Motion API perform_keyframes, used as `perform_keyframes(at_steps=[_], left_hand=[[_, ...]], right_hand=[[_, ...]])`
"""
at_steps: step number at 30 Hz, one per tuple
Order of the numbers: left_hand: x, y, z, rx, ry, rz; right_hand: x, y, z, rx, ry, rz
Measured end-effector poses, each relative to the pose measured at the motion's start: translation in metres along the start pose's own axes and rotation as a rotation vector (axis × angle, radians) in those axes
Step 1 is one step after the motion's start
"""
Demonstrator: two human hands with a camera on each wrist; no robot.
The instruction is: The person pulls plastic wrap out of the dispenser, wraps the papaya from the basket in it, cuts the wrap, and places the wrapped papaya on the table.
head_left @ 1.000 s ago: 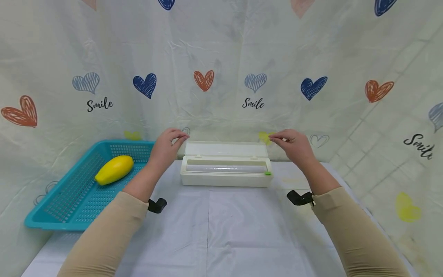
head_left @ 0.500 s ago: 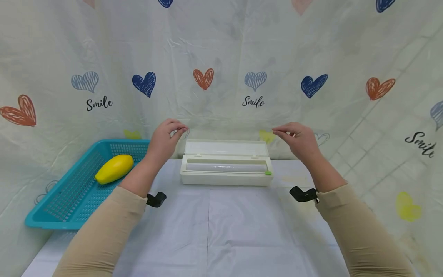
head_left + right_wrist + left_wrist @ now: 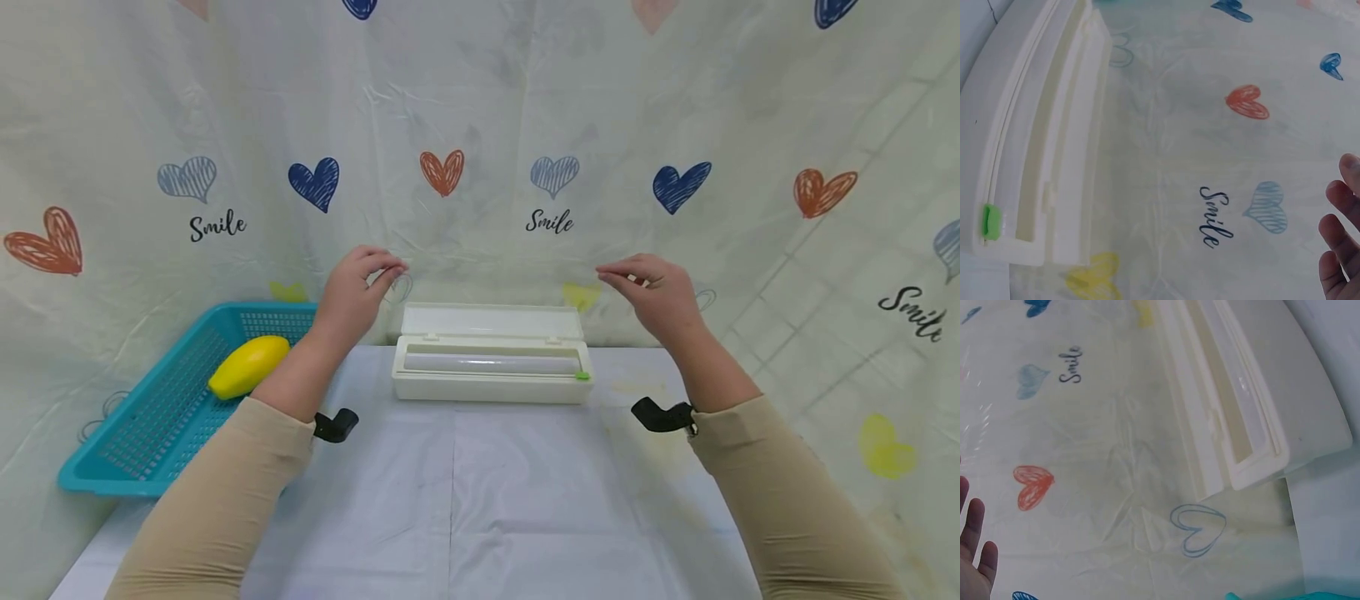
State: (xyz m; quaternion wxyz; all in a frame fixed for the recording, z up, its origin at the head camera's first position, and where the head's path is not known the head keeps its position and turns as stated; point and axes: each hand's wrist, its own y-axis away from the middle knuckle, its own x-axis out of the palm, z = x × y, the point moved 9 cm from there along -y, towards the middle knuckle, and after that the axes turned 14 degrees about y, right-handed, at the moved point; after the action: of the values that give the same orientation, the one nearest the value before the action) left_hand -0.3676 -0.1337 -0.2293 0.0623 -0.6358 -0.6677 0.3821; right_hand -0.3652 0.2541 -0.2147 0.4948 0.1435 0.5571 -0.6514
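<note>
Cling-film dispenser (image 3: 492, 388) on the table (image 3: 450, 500) at twelve o'clock, long axis running nine to three. Lower than left hand (image 3: 354, 287), toward four o'clock; lower than right hand (image 3: 663, 293), toward eight; neither clearly nearer. Thumbs and fingertips pinched together on both, probably on clear film, too faint to confirm. Lid (image 3: 491, 321) raised, film roll (image 3: 491, 363) exposed. Teal basket (image 3: 105, 485) holding yellow papaya (image 3: 247, 367) at ten o'clock, partly behind the left forearm (image 3: 296, 379).

The left hand (image 3: 349, 293) is higher now and a bit more to the left. The right hand (image 3: 662, 297) is higher too, and a bit more to the right.
</note>
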Motion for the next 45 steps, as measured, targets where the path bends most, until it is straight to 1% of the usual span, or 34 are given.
perform_keyframes(at_steps=[6,10,14,20,25,30,35,40,45], left_hand=[[-0.005,-0.003,-0.012,0.03,0.003,-0.017],[-0.008,-0.004,-0.02,0.045,0.004,-0.025],[-0.011,-0.004,-0.026,0.06,0.003,-0.03],[-0.017,-0.005,-0.034,0.091,0.003,-0.043],[-0.019,-0.006,-0.038,0.096,-0.016,-0.043],[-0.022,-0.008,-0.045,0.113,-0.006,-0.049],[-0.026,-0.01,-0.05,0.104,-0.006,-0.051],[-0.026,-0.004,-0.051,0.09,-0.016,-0.035],[-0.027,0.008,-0.054,0.104,-0.023,-0.007]], right_hand=[[-0.009,-0.001,0.002,0.016,-0.025,-0.023],[-0.015,-0.002,0.005,0.004,-0.024,-0.052],[-0.021,-0.002,0.008,-0.013,-0.03,-0.08],[-0.029,-0.003,0.013,-0.018,-0.029,-0.105],[-0.034,-0.004,0.015,-0.006,-0.03,-0.112],[-0.041,-0.006,0.019,-0.013,-0.043,-0.129],[-0.047,-0.008,0.024,-0.025,-0.052,-0.141],[-0.049,-0.003,0.026,-0.025,-0.053,-0.129],[-0.051,0.01,0.029,-0.05,-0.071,-0.121]])
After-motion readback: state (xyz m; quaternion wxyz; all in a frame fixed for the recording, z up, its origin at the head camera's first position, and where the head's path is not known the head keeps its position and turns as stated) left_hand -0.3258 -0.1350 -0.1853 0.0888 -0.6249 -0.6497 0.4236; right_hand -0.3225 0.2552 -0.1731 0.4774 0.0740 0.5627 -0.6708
